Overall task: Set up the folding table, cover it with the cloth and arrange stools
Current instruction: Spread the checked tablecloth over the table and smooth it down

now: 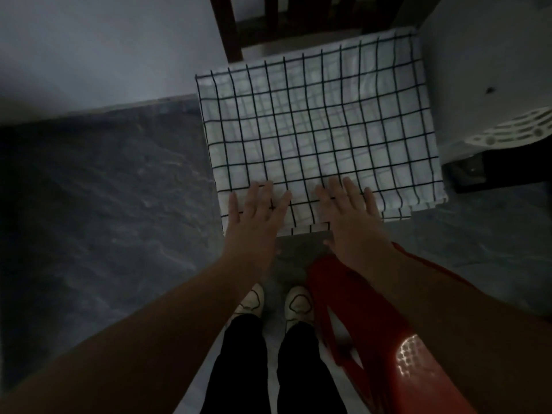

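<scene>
While the checked cloth [319, 127] lies spread over the tabletop at frame centre, the left hand [254, 215] and right hand [349, 215] rest flat on its near edge, fingers straight, gripping nothing. The red plastic stool [373, 324] stands at lower right, nearer the right hand.

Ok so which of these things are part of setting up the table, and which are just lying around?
Part of the job: checked cloth, with left hand and right hand laid flat on it; red stool by the feet.
Just lying about: dark wooden chair; white perforated plastic piece at the right, unclear what.
</scene>
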